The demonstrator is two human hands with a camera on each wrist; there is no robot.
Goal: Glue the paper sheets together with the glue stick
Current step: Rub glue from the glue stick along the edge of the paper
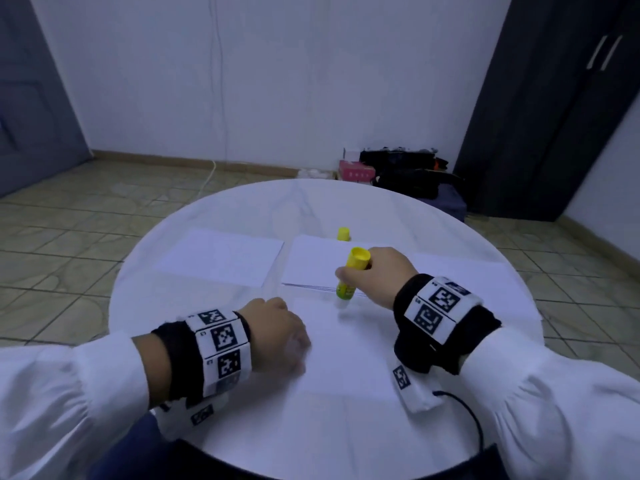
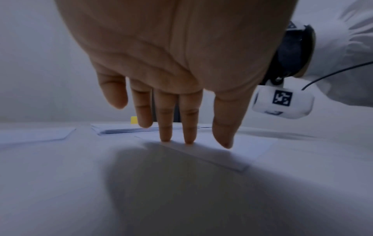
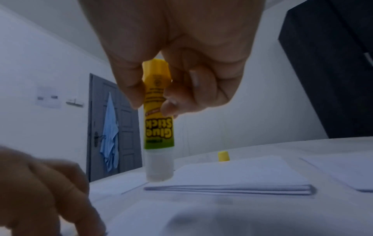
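On the round white desk [image 1: 207, 445], a thin white paper stack [image 1: 311, 265] lies centre; a single white sheet [image 1: 221, 258] left, a small yellow plastic cap [image 1: 343, 233] behind it.

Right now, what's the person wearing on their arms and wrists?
Both arms wear loose white sleeves. Each wrist has a black band wrapped with white blocks bearing black square code markers. A thin black cable runs from the right wrist's unit.

Both hands forward, low over the table

The left hand [image 1: 277, 332], lower left of centre in the head view, reaches out palm down with straight fingers [image 2: 165, 126], tips pressing down. The right hand [image 1: 377, 275], right of centre, has thumb and fingers curled in a grip, wrist raised.
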